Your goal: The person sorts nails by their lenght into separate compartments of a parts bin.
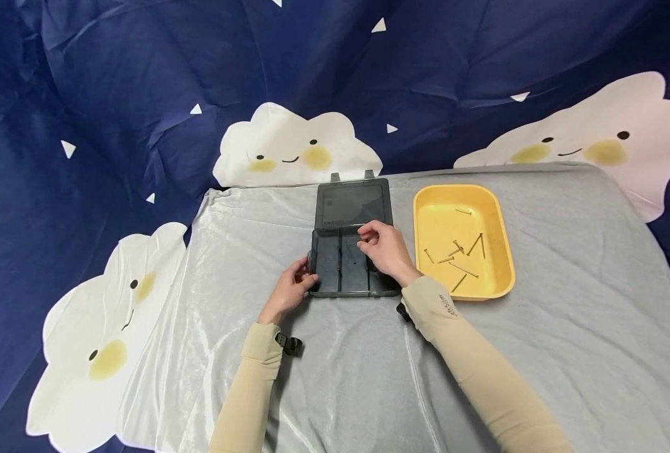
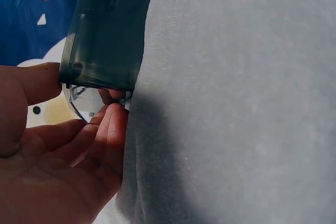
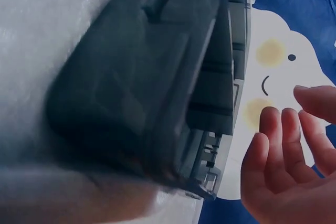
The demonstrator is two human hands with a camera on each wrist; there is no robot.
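A dark translucent compartment box (image 1: 326, 261) lies on the cloth, its lid (image 1: 353, 204) swung back away from me. Dividers split it into lengthwise compartments. My left hand (image 1: 292, 288) holds the box's left end; in the left wrist view the thumb (image 2: 42, 82) is on the rim and the fingers (image 2: 107, 140) curl by the side wall. Over the right part of the box hovers my right hand (image 1: 384, 248), fingers loosely bent. The right wrist view shows nothing between those fingers (image 3: 275, 145). A tiny dark speck shows in the middle compartment, too small to identify.
To the right of the box stands a yellow tray (image 1: 507, 264) with several loose screws or nails (image 1: 462, 270) scattered in it. A grey cloth (image 1: 335, 377) covers the table. Behind hangs a dark blue curtain (image 1: 142, 75) with cloud prints.
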